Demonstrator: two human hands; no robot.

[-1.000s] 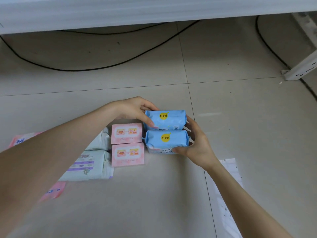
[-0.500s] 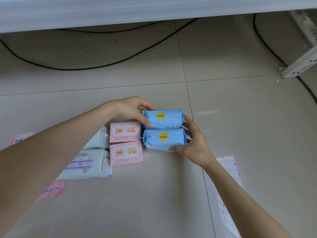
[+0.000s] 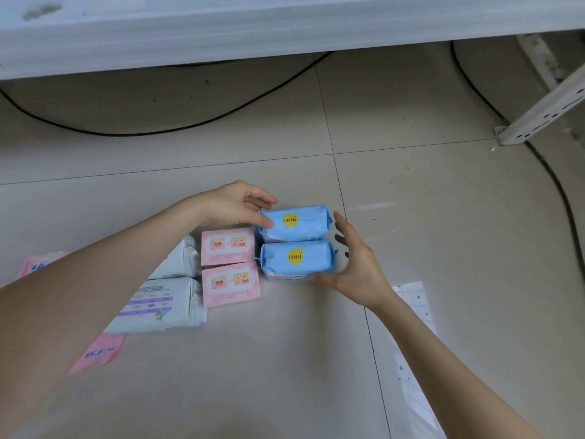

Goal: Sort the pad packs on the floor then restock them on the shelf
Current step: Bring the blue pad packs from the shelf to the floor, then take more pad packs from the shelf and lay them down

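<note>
- Shelf (image 3: 285,30): spans the top of the view. Every pack in view lies on the floor (image 3: 443,217) in front of it, so restocking is judged not yet begun.
- Pack row, left to right: two pale green packs (image 3: 155,304), two pink packs (image 3: 228,247), then the far blue pack (image 3: 294,223) and the near blue pack (image 3: 296,258). Each pair lies one behind the other. Loose pink packs (image 3: 98,350) remain at the left, so sorting is judged nearly complete.
- Change: half a second earlier the right hand (image 3: 354,264) clasped the right ends of the blue pair. Its fingers (image 3: 340,223) have now come off and spread. The packs have not shifted, so the pair is judged squared up and released.
- Right hand: wide open and holding nothing. Only the thumb tip touches the near blue pack's lower right corner.
- Left hand (image 3: 234,204): relaxed and partly open. The thumb tip rests on the far blue pack's left end, and the fingers arch above its far corner.
</note>
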